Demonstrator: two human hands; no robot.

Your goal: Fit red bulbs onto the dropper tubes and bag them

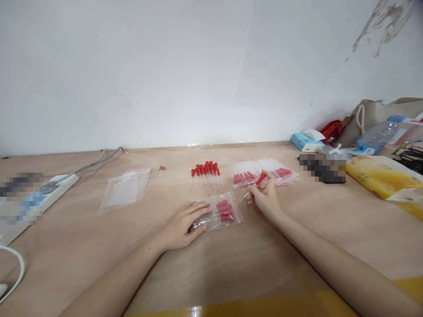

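My left hand (188, 222) lies with fingers stretched over the left part of a clear zip bag (237, 209), resting on it. Inside that bag are several droppers with red rubber bulbs (224, 210); my fingers partly cover their clear stems. Between the thumb and fingers of my right hand (266, 193) is a single dropper (261, 178), red bulb up and clear tip slanting down to the left, close to the bag's right edge. Beyond the bag, a group of loose red-bulbed droppers (206, 169) lies side by side. Filled zip bags (251, 169) lie behind my right hand.
A flat clear zip bag (125, 189) lies at left. Farther left are a power strip (62, 185) and cable. On the right are a blue tissue pack (306, 141), a partly blurred dark object (330, 174), a yellow pack (380, 178) and a plastic bottle (380, 134). A white wall stands behind.
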